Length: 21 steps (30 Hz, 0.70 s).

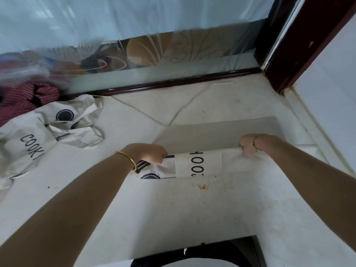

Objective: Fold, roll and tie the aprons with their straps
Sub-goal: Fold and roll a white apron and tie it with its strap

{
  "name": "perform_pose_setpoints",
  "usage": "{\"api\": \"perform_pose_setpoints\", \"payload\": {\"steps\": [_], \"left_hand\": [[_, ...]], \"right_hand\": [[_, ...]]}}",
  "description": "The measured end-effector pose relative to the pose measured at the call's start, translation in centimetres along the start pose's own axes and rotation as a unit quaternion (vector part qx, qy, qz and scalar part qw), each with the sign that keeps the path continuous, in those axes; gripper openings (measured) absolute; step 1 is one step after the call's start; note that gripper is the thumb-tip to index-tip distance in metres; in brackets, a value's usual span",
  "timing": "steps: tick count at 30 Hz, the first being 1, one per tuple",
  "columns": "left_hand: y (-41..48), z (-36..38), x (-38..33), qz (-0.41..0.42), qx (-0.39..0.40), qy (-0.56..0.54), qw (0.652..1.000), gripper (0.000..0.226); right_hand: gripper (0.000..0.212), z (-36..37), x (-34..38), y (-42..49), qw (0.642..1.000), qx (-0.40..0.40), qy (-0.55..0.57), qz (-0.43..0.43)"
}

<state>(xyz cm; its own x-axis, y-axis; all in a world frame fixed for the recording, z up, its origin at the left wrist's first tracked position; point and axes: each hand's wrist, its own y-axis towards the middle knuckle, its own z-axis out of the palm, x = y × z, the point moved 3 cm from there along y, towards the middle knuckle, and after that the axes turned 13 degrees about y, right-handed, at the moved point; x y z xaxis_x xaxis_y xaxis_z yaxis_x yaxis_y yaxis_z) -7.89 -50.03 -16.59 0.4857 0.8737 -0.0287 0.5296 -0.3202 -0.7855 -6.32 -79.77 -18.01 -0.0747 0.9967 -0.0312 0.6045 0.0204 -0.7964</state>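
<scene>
Fingers (161, 158) on the left hand (151, 152) are curling in together and pinching the left end of the apron (198, 164), right next to its black stripe print. The right hand (248, 144) is gripping the opposite end, knuckles up, fingers bending down onto the cloth. Those fingertips are tucking out of sight though, so I can't tell exactly how they're sitting.

The apron is lying crosswise on the white table (173, 218), about mid-view, stretching between the two hands as a narrow folded-over band. Its black lettering is facing up and reading upside down from here. There's a flat greyish patch just past the hands, and honestly I can't tell if that's more cloth or just shadow.

A gold bangle (127, 158) is sitting on the left wrist and a thin bracelet (255, 142) on the right one. A small orange stain (203, 186) is showing on the table just on the near side of the apron.

Off to the left, well apart, a second apron (34, 135) is lying in a loose heap with "COOK" printed on it and its straps (96, 132) looping out toward the middle. Behind that heap a red striped cloth (28, 97) is bunching up against the glass pane (173, 54), which is running along the far edge of the table. A dark wood frame (300, 45) is standing at the right corner.
</scene>
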Motion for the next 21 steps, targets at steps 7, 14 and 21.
{"api": "perform_pose_setpoints", "payload": {"steps": [7, 14, 21], "left_hand": [[2.9, -5.9, 3.8, -0.049, 0.004, 0.006, 0.999, 0.012], [8.5, -5.6, 7.4, -0.071, -0.06, -0.079, 0.993, 0.03], [10.0, -4.5, 7.8, -0.119, -0.199, -0.133, 0.964, 0.027]], "right_hand": [[0.015, -5.2, -1.0, 4.4, 0.991, -0.101, 0.084, 0.008], [0.022, -6.5, -0.6, 9.0, 0.99, -0.127, 0.067, 0.008], [0.027, -5.9, -0.2, 9.8, 0.977, -0.185, 0.041, 0.095]]}}
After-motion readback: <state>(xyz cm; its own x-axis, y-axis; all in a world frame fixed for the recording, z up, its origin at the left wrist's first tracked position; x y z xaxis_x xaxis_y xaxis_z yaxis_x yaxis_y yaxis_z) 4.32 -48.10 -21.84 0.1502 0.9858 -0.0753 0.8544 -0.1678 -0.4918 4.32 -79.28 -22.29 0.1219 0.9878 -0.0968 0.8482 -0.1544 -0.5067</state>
